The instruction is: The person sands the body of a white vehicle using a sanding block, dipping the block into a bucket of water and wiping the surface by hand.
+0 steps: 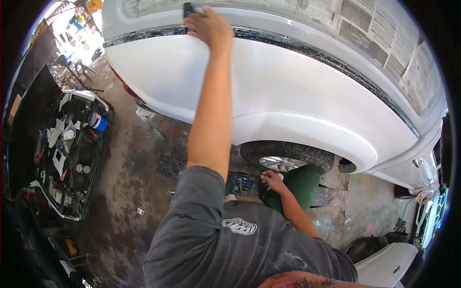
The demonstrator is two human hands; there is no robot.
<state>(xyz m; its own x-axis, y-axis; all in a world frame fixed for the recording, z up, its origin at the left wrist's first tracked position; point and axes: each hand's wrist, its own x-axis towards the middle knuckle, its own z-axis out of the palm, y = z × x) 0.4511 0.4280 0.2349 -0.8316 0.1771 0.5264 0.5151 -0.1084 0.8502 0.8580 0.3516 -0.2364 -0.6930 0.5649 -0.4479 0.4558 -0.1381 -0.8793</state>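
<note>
A white vehicle's side panel fills the upper part of the view. My left arm reaches up across it, and my left hand is closed on a small dark block just above the black trim strip. The strip carries a pale dusty film. Whether the block touches the body, I cannot tell. My right hand is low beside my green-clad knee, near the wheel. Its fingers are curled, with something pale by the fingertips that is too small to make out.
Newspaper covers the vehicle's windows. On the left, a raised dark hood stands by a car front strewn with papers, tubs and a blue-and-white can. A white car panel is at lower right. The concrete floor is stained.
</note>
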